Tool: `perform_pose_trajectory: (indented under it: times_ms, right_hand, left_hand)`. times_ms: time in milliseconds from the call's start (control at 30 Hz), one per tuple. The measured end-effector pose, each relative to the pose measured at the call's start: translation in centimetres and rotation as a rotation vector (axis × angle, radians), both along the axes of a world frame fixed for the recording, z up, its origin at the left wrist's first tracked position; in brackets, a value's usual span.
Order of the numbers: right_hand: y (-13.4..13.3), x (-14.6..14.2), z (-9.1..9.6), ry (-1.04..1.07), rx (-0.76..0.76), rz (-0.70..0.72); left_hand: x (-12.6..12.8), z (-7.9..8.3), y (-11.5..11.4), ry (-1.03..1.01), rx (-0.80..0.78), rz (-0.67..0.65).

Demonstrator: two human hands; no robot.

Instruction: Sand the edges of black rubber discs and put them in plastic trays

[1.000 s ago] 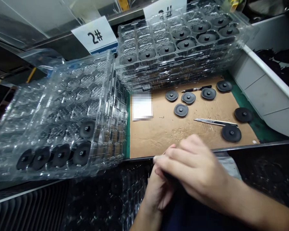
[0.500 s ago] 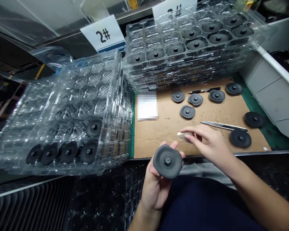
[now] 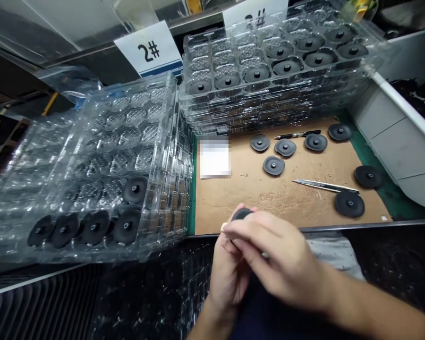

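Note:
My left hand [image 3: 225, 276] holds a round black rubber diaphragm [image 3: 241, 213] near the front edge of the work surface. Most of that disc is hidden behind my right hand [image 3: 285, 252], which reaches across it. Between the right hand's fingers is a small whitish pad [image 3: 224, 227], held at the disc's left rim; only its tip shows. Beyond the hands, several similar diaphragms, one of them here [image 3: 274, 165], lie on a brown cardboard sheet [image 3: 226, 203], each with a small metal fitting at its centre.
Stacked clear plastic trays [image 3: 127, 127] stand at the left, with black discs in their front pockets. Another clear tray stack [image 3: 269, 89] is at the back. A utility knife [image 3: 326, 186], a pen [image 3: 297, 134] and a blurred white paper [image 3: 214, 160] rest on the cardboard.
My right hand has moved left and down with the whitish pad, from above the cardboard onto the diaphragm. It now covers most of the disc in my left hand.

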State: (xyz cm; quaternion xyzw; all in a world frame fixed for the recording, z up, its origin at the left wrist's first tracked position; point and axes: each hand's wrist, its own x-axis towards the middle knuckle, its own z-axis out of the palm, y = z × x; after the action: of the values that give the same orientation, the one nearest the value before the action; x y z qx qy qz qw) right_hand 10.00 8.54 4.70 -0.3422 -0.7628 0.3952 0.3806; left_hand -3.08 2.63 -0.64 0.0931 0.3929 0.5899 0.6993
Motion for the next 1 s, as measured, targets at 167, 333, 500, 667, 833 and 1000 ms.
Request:
perform_pose_trajectory:
  times_ms: [167,333,500,667,833,1000]
  right_hand:
    - [0.1,-1.2,0.4,-0.128,-0.149,0.188]
    - [-0.5,-0.3,-0.4,0.007,0.113,0.126]
    - [-1.3,1.8,-1.1,-0.194,0.039,0.049]
    - [1.0,1.3,-1.9,-0.114,0.307,0.063]
    - [1.8,2.2,-5.6,-0.019,-0.243,-0.114]
    - [-0.3,4.3,-10.6,-0.198,-0.542,-0.117]
  left_hand:
    - [-0.4,0.1,-0.2,0.104,0.024,0.055]
    - [0.0,1.2,-0.1,0.104,0.049,0.046]
    - [-0.1,0.7,-0.4,0.056,0.053,0.038]
    - [-0.3,0.2,-0.9,-0.09,-0.034,-0.025]
    - [-0.5,0.9,-1.5,-0.277,-0.035,-0.139]
    - [-0.5,0.8,-1.7,-0.347,-0.006,-0.14]
